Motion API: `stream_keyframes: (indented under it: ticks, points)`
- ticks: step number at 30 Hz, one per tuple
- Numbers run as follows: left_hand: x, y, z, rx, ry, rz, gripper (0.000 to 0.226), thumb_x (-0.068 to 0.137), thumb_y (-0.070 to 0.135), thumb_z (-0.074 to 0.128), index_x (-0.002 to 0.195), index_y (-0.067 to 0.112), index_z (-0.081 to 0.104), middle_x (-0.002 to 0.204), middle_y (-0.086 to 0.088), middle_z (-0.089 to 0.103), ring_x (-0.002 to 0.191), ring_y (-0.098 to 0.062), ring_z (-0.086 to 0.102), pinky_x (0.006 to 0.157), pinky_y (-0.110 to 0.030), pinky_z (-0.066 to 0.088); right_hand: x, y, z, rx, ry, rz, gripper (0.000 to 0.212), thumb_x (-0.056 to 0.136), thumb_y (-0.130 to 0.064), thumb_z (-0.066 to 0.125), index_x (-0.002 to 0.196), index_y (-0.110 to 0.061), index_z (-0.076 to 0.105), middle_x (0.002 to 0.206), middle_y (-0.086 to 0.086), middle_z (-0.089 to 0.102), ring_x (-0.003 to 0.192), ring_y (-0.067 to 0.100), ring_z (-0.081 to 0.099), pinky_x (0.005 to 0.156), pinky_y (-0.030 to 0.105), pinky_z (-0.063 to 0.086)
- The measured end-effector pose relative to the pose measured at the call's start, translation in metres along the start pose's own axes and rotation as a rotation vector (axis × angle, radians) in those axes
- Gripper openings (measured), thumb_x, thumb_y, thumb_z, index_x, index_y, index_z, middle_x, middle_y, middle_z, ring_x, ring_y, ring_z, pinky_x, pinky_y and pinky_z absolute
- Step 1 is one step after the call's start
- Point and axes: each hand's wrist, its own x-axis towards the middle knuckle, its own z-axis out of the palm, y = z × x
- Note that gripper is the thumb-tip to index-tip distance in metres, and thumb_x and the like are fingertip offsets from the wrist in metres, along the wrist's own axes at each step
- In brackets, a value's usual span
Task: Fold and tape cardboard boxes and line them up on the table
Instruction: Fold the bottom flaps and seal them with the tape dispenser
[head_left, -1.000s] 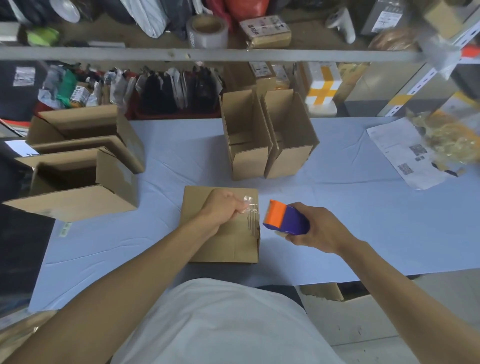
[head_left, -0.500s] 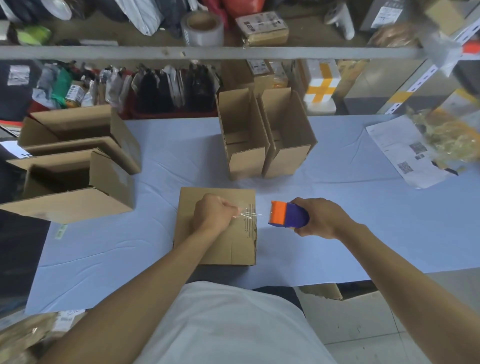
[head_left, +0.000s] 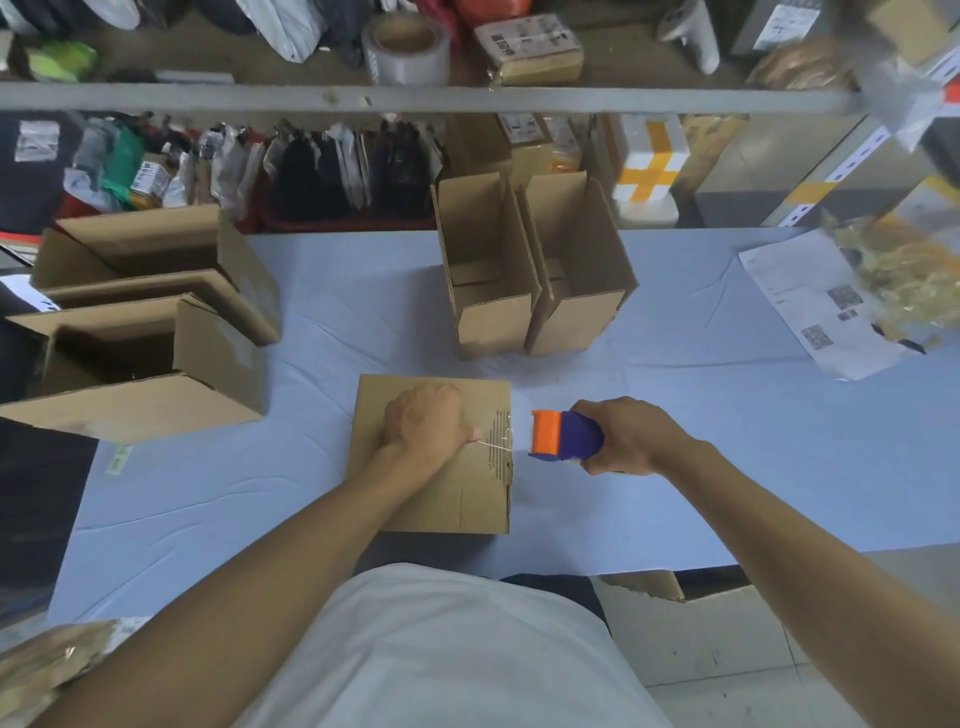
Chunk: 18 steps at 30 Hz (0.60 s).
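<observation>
Cluttered shelving (head_left: 415, 98) stacked with parcels and a tape roll (head_left: 407, 49) rises behind a table (head_left: 727, 467) draped in pale blue cloth. At the table's near edge sits a closed cardboard box (head_left: 467, 499), where a person's left hand (head_left: 423, 428) rests as a curled fist, thumb and finger pinching the end of clear tape against the top. The right hand (head_left: 631, 436) grips an orange-and-purple tape dispenser (head_left: 563, 435) just beside the box's right edge. Two open boxes (head_left: 530, 291) stand side by side farther back, touching. Two larger open boxes (head_left: 156, 322) sit at the left, and printed papers (head_left: 810, 312) lie at the right.
</observation>
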Motion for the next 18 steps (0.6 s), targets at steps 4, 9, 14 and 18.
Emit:
stream_keyframes:
  ticks: [4, 9, 14, 18]
  points:
    - [0.001, -0.004, 0.008, -0.067, -0.099, 0.636, 0.032, 0.090, 0.005, 0.056, 0.117, 0.022, 0.058, 0.094, 0.000, 0.048, 0.086, -0.017, 0.046, 0.071, -0.028, 0.034, 0.005, -0.005, 0.001, -0.005, -0.040, 0.027, 0.047, 0.060, -0.041, 0.072, 0.102, -0.036, 0.051, 0.086, -0.013, 0.063, 0.077, 0.013, 0.060, 0.063, 0.028, 0.051]
    - [0.010, -0.002, 0.014, 0.007, -0.218, 0.677, 0.052, 0.089, 0.004, 0.050, 0.133, 0.031, 0.054, 0.089, 0.000, 0.035, 0.082, -0.018, 0.036, 0.065, -0.029, 0.025, 0.018, -0.026, -0.005, 0.166, -0.196, 0.189, 0.043, 0.053, -0.048, 0.072, 0.090, -0.031, 0.059, 0.081, -0.007, 0.065, 0.073, 0.014, 0.063, 0.061, 0.028, 0.053]
    - [0.015, 0.012, 0.013, 0.098, -0.274, 0.666, 0.039, 0.088, 0.012, 0.050, 0.121, 0.031, 0.055, 0.084, 0.000, 0.035, 0.077, -0.021, 0.042, 0.064, -0.030, 0.034, 0.016, -0.035, -0.018, -0.128, -0.124, 0.114, 0.037, 0.056, -0.045, 0.069, 0.086, -0.030, 0.053, 0.074, -0.008, 0.060, 0.068, 0.014, 0.059, 0.054, 0.025, 0.041]
    - [0.016, 0.011, 0.010, 0.080, -0.307, 0.628, 0.041, 0.087, 0.011, 0.051, 0.122, 0.032, 0.056, 0.086, 0.001, 0.037, 0.083, -0.021, 0.045, 0.068, -0.031, 0.037, 0.010, -0.043, -0.029, -0.382, -0.086, -0.049, 0.041, 0.065, -0.034, 0.072, 0.099, -0.028, 0.050, 0.081, -0.005, 0.059, 0.074, 0.020, 0.058, 0.056, 0.026, 0.038]
